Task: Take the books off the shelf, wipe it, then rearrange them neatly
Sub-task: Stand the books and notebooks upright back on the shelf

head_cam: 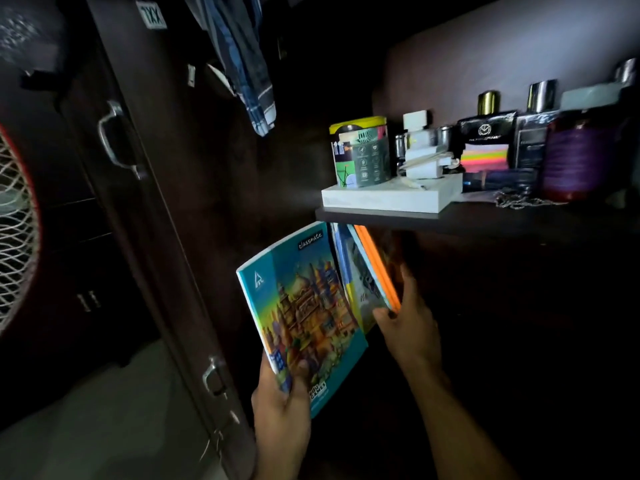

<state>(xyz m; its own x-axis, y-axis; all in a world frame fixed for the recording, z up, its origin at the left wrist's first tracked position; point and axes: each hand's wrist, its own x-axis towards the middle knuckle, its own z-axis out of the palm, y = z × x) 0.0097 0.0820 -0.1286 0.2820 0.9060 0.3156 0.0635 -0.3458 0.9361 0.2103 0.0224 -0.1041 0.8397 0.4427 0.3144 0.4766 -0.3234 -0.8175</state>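
Observation:
A teal notebook with a colourful city picture on its cover tilts out from under the upper shelf board. My left hand grips its lower corner, thumb on the cover. Behind it stand several thin books, one with an orange edge, leaning in the dark compartment below the board. My right hand holds these books at their lower edge, fingers wrapped around the orange one. The compartment's floor and back are too dark to see.
On the upper board sit a white box, a green-and-yellow tin, a charger, perfume bottles, sticky notes and a purple jar. A dark wardrobe door with metal handles stands left, a fan grille at far left, cloth hanging above.

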